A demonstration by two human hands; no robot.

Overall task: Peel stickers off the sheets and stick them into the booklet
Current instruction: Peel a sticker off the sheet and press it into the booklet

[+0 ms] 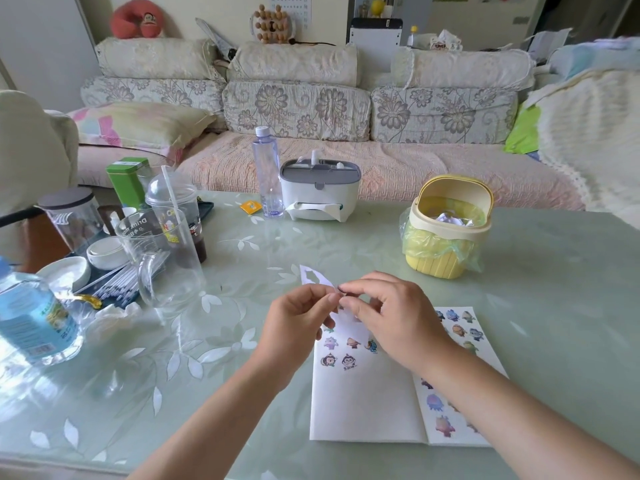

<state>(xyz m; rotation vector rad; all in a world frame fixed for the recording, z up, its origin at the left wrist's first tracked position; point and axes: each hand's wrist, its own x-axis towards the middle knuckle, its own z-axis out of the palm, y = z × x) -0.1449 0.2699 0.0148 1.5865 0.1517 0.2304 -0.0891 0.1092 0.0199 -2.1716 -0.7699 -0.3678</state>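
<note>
The left hand (298, 320) and the right hand (391, 313) meet above the open booklet (367, 403) on the table (242, 341). Both pinch a white sheet (313, 277), the right at its edge. Stickers (346, 351) dot the top of the booklet's left page. A yellow bin (446, 237) stands beyond.

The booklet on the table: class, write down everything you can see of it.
The booklet lies open and flat on the green table. Its pages look like plain white paper. The left page carries a few small cartoon stickers near its top and is bare below; the right page is dotted with more. The right forearm crosses over that page, hiding part of it.
</note>
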